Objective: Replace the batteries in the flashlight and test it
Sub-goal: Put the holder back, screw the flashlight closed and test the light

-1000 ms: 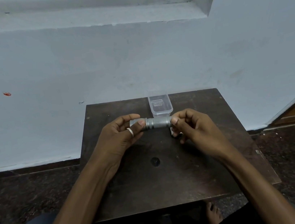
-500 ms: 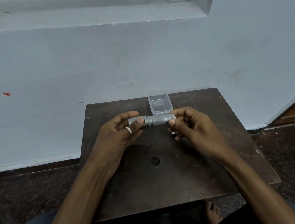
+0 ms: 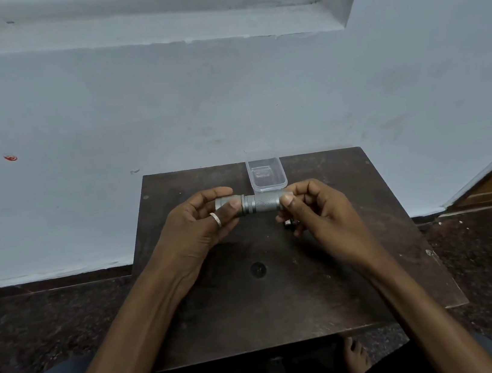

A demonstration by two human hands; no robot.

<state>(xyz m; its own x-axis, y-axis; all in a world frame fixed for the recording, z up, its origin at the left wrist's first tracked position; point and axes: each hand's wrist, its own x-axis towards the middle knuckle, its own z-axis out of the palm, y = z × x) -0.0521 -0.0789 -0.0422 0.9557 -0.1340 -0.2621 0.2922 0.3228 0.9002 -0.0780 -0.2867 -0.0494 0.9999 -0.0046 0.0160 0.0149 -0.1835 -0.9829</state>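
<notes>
The left hand (image 3: 195, 228) is clamped on the left end of the flashlight (image 3: 261, 203), thumb across the near side and fingers curled behind it; a ring (image 3: 216, 220) sits on that thumb. The right hand (image 3: 324, 213) pinches the opposite end, thumb pad on the near side and forefinger bent over the top. Compared with a second ago, this grip has slid slightly outward, so a little more of the right end shows between thumb and forefinger. The left hand's hold looks the same.

The flashlight lies level between the two hands, raised above the table (image 3: 362, 280), in nearly the same spot as before. A dark ring shows where its left section meets the knurled barrel; I cannot tell whether that joint has turned.

Under the right hand's fingers a small dark thing (image 3: 289, 223) rests on the table, mostly hidden. Just behind the flashlight a clear plastic container (image 3: 270, 187) stands at the table's far edge, unmoved.
</notes>
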